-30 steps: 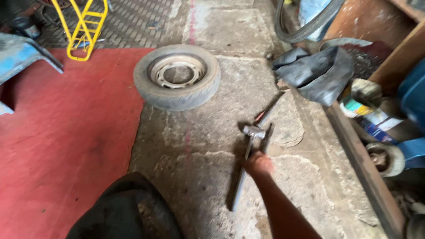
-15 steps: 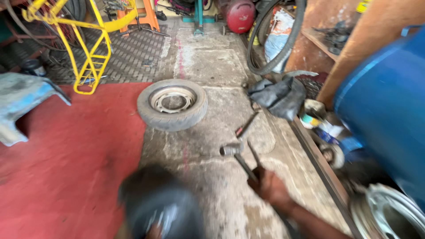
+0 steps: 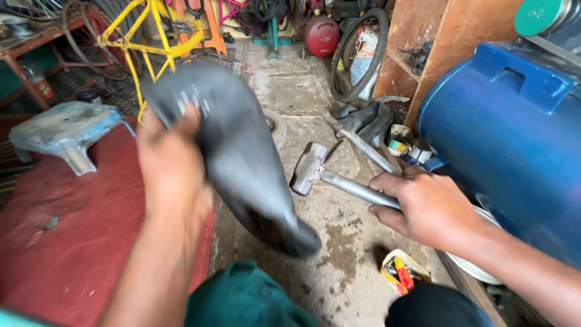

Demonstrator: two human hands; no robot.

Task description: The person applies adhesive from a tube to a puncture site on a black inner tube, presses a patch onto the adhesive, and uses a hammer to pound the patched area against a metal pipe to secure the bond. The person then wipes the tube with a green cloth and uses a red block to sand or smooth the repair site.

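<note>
Hammer (image 3: 315, 168) lifted, tyre (image 3: 273, 128) behind tube (image 3: 242, 157)

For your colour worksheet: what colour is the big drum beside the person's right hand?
Blue: the drum beside the right hand shows best in the head view.

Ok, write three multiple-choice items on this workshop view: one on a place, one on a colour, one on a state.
1. Where is the big drum?
A. on the person's right
B. on the person's left
C. on the stool

2. What colour is the bicycle frame?
A. white
B. yellow
C. black

3. How is the hammer held?
A. lying untouched on the floor
B. gripped by its head
C. gripped by its handle in the right hand

Answers: 1 A, the blue drum fills the right edge. 2 B, its tubes are yellow. 3 C, the fingers wrap the metal shaft.
</note>
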